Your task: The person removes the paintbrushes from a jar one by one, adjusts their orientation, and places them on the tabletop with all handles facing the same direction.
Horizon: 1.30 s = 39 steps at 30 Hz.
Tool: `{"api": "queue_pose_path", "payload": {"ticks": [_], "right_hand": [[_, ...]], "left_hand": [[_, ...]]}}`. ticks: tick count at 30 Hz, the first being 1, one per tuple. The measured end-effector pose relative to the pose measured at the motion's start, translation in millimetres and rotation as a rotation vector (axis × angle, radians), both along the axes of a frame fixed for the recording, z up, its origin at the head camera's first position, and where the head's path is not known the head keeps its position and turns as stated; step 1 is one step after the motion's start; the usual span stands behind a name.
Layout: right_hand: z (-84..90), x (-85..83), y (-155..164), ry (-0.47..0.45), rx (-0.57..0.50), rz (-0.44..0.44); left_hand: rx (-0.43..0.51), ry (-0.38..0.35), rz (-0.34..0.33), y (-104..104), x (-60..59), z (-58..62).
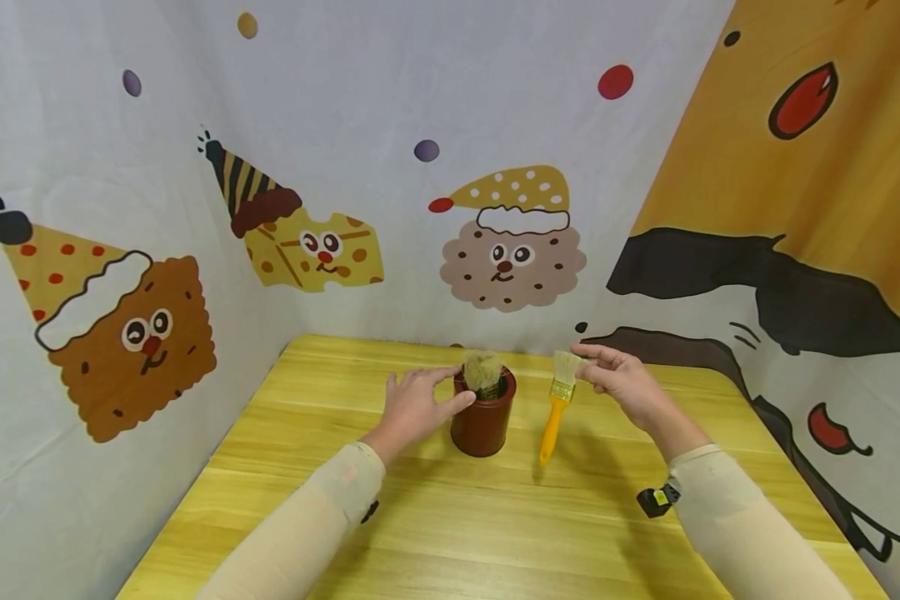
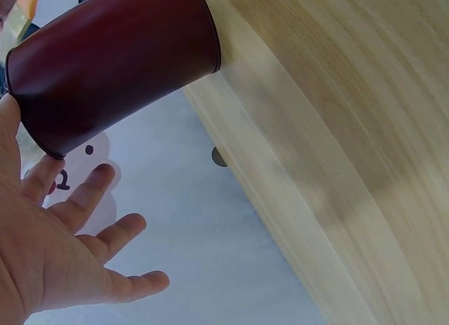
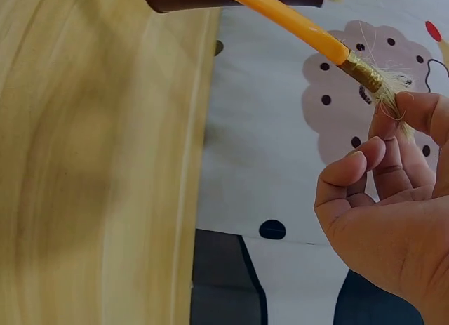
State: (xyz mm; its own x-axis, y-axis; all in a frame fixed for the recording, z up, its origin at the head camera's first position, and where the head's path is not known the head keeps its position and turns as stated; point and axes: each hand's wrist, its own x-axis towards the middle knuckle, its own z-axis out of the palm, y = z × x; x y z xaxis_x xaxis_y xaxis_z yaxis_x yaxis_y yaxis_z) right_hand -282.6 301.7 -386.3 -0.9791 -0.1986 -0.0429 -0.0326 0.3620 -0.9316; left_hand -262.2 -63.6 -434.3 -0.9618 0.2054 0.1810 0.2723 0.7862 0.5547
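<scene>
A dark red cylindrical holder [image 1: 482, 425] stands upright on the table, with the pale bristles of brushes [image 1: 482, 372] sticking out of its top. My left hand [image 1: 418, 410] touches the left side of its rim with thumb and index finger. In the left wrist view the other fingers are spread out beside the holder [image 2: 119, 65]. To the right of it, my right hand [image 1: 628, 388] pinches a paintbrush [image 1: 558, 400] by its bristles between thumb and fingertips. The brush's yellow handle [image 3: 295, 23] hangs downward above the table.
The wooden table [image 1: 450, 533] ends at a white cloth backdrop [image 1: 390, 100] printed with cartoon characters. Another cloth side [image 1: 15, 467] runs along the left. A dark wrist camera [image 1: 656, 502] sits at the right sleeve.
</scene>
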Motion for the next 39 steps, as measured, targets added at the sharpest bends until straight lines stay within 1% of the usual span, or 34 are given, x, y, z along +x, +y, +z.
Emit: {"api": "queue_pose_path", "payload": {"ticks": [5,13,20,25,29,34,39], "right_hand": [[-8.9,-1.2,-4.6,-0.020,0.042,0.001],[-26.7,-6.3,-16.7,-0.039,0.080,0.042],[-42.4,-14.1,-27.8,-0.059,0.063,0.047],[-49.9,-20.5,-32.7,-0.064,0.073,0.047],[-59.6,-28.0,-34.2,-0.077,0.085,0.049],[-74.1,-38.4,-36.4,-0.099,0.128,0.048],[-82.8,-42.9,-40.7,-0.103,0.189,0.055]], "left_hand": [[0.007,-0.007,-0.004,-0.1,1.1,0.8],[0.010,-0.004,-0.011,-0.9,2.4,2.7],[0.018,0.008,-0.010,-1.2,3.3,1.6],[0.009,0.026,-0.009,-0.4,2.1,0.3],[0.007,0.029,-0.007,0.1,2.0,0.5],[0.003,0.030,-0.003,0.9,2.4,1.2],[0.010,0.026,-0.005,1.3,4.1,2.3]]}}
